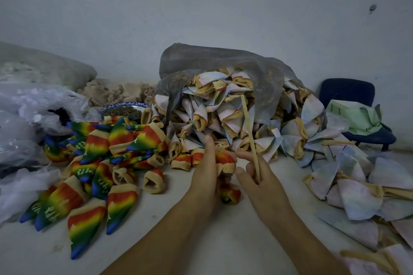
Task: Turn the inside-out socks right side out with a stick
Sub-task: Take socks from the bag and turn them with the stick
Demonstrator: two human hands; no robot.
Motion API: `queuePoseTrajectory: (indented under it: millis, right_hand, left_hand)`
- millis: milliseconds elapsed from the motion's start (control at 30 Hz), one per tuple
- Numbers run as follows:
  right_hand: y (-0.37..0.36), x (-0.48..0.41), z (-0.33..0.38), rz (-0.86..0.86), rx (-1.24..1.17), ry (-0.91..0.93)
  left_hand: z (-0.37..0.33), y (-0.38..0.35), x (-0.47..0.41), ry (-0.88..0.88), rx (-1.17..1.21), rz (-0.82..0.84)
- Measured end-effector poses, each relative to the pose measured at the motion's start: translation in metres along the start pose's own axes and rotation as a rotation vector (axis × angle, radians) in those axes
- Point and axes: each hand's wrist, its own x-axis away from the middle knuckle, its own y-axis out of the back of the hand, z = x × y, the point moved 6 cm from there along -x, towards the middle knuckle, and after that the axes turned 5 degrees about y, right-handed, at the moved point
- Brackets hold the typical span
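My left hand [206,176] grips a rainbow sock [225,163] with a tan cuff, held above the table; its lower end [230,195] shows below my palm. My right hand [257,176] holds a thin wooden stick [249,131] between its fingers, pointing up and slightly left, beside the sock. A pile of pale inside-out socks [223,114] spills from a grey bag behind my hands. More pale socks [353,190] lie at the right. Rainbow socks turned right side out [89,174] lie in a heap at the left.
The grey plastic bag [201,60] leans against the wall. Clear plastic bags [26,123] crowd the far left. A patterned bowl [125,110] sits behind the rainbow heap. A blue chair [348,94] with green fabric stands at the right. White table surface [201,241] lies under my forearms.
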Motion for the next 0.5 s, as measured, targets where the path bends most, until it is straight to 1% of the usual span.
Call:
queuePoseTrajectory:
  millis: [33, 133, 200, 267, 367, 433, 500]
  right_hand:
    - [0.002, 0.0, 0.003, -0.017, -0.003, 0.025]
    - [0.007, -0.001, 0.006, -0.026, -0.023, 0.057]
    - [0.007, -0.001, 0.007, 0.002, -0.013, 0.066]
    - [0.006, -0.001, 0.008, 0.024, 0.022, 0.09]
    - [0.003, -0.001, 0.011, 0.071, 0.155, 0.146]
    - [0.002, -0.002, 0.015, 0.071, 0.279, 0.212]
    - [0.0, -0.004, 0.016, 0.072, 0.35, 0.24]
  left_hand:
    - [-0.002, -0.001, 0.001, -0.031, -0.044, 0.0]
    - [-0.002, -0.001, 0.002, -0.049, -0.203, 0.002]
    - [-0.004, 0.004, 0.0, -0.132, -0.35, 0.004]
    - [-0.01, 0.005, 0.003, -0.232, -0.447, 0.001]
    - [-0.013, 0.007, 0.006, -0.282, -0.523, -0.023]
    - [-0.011, 0.008, 0.004, -0.302, -0.564, -0.028]
    - [-0.008, 0.009, 0.002, -0.305, -0.565, -0.031]
